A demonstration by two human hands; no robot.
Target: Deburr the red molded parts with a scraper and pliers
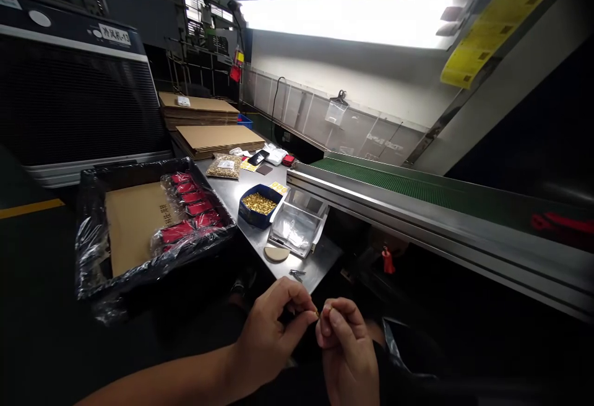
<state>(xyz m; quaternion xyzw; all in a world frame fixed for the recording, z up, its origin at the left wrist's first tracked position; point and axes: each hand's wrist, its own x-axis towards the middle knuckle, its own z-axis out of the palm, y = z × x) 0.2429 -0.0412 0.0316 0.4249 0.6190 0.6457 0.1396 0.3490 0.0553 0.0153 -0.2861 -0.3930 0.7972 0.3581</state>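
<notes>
My left hand [281, 322] is closed in a pinch, with a tiny gold-coloured piece just showing at its fingertips. Close beside it, my right hand [348, 341] pinches another tiny gold-coloured piece between thumb and forefinger; the kind of either piece is too small to make out. Both hands are held in front of the metal table's near corner. On that table stands a dark blue bin [249, 215] filled with small gold-coloured parts [260, 203]. A clear plastic box [297, 229] sits beside the bin. Nearer lie a tan half-round pad [277, 254] and a small metal tool [297, 273].
On the left, a plastic-lined black crate [158, 273] contains cardboard and bagged red items [188, 208]. Behind it are a bag of gold parts [224, 166], a phone [258, 157] and stacked cardboard [220, 137]. A green conveyor belt [385, 177] runs along the right.
</notes>
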